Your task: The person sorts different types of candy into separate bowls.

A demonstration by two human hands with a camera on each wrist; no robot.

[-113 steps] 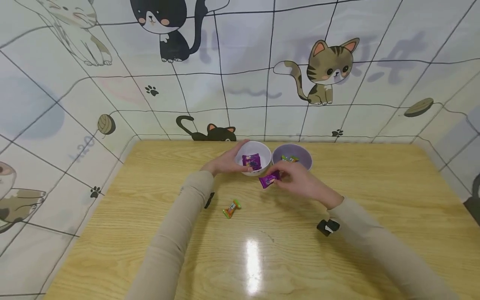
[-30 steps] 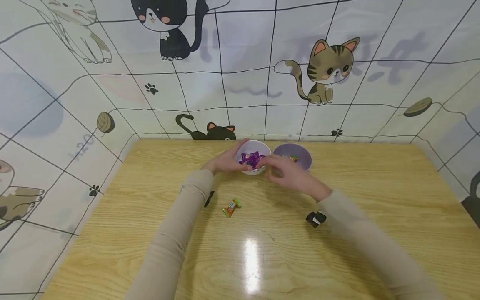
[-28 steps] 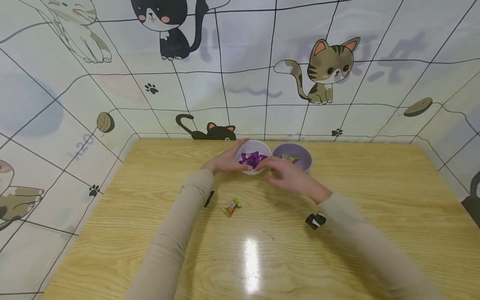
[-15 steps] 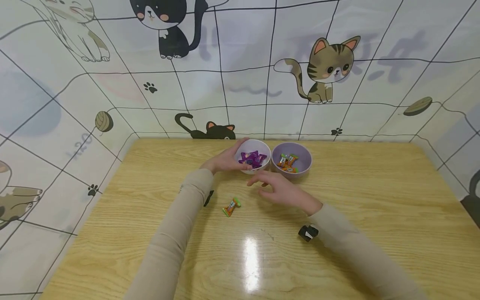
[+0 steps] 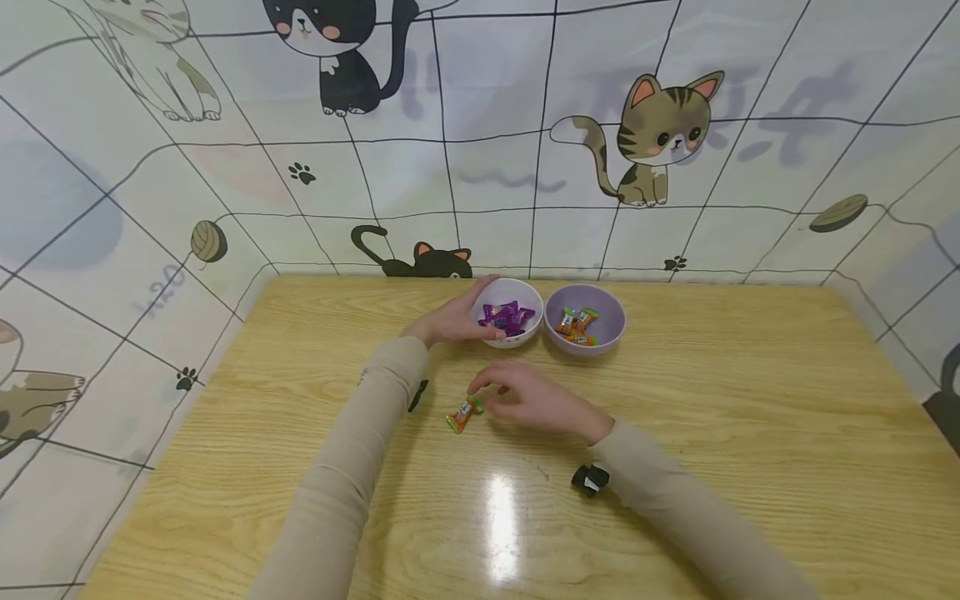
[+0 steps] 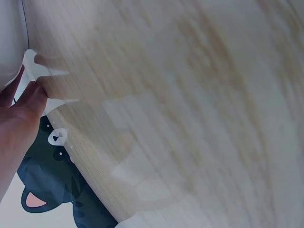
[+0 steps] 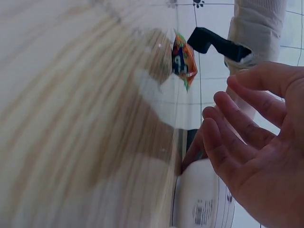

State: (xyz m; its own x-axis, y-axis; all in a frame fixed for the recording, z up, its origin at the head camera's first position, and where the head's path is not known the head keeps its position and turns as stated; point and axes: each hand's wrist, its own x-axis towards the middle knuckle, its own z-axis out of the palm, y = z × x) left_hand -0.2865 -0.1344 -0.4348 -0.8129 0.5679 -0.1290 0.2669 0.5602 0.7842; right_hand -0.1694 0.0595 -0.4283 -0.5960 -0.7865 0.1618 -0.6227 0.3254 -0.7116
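My left hand (image 5: 452,322) grips the side of a white bowl (image 5: 512,292), thumb along the near rim. Purple-wrapped candies (image 5: 506,315) lie in that bowl. Beside it on the right stands a light purple bowl (image 5: 588,297) with orange-and-green wrapped candies (image 5: 577,322) inside. One loose orange-and-green candy (image 5: 460,415) lies on the table nearer to me. My right hand (image 5: 546,402) hovers just right of it, fingers loosely bent and holding nothing. In the right wrist view, a gap shows between this hand (image 7: 266,137) and the candy (image 7: 182,61).
Both bowls stand near the back edge of the wooden table (image 5: 742,400), close to a wall covering (image 5: 495,108) with printed cats. A black wrist device (image 5: 590,480) is on the right arm; part of another (image 5: 417,396) shows at the left wrist.
My right hand put a purple candy into the white bowl and let go. Since then it has come back toward me and left, to the loose orange candy. The left hand stays on the bowl.
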